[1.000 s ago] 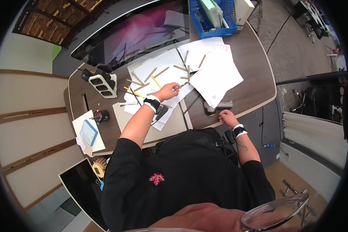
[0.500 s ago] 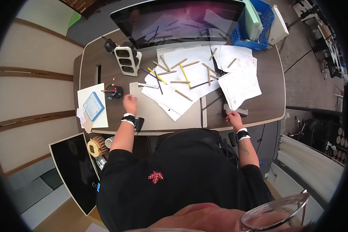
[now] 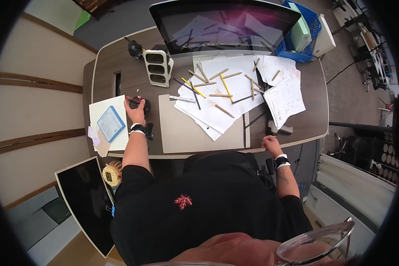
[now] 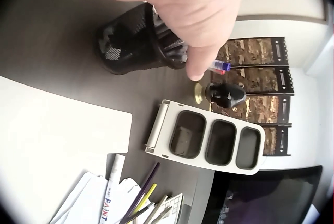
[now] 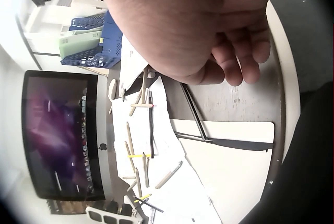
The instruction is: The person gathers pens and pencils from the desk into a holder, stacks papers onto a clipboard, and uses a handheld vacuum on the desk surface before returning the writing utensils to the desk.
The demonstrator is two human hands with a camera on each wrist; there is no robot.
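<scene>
My left hand is at the black mesh pen cup, thumb and fingers apart around the pens at its mouth. In the left wrist view the hand covers part of the cup, its thumb beside a blue-capped pen; the other fingertips are hidden. Near the desk's front edge my right hand hangs with loosely curled fingers, below a grey-and-black object. The right wrist view shows that hand holding nothing. Pencils and a white marker lie on papers.
A white three-slot stand is behind the cup, left of the monitor. A blue box rests on a white sheet at the left. Blue baskets with folders stand at the back right. A beige mat lies in front.
My left hand has moved from the pencils and papers leftward to the pen cup. The right hand has stayed near the front edge. The head view has shifted.
</scene>
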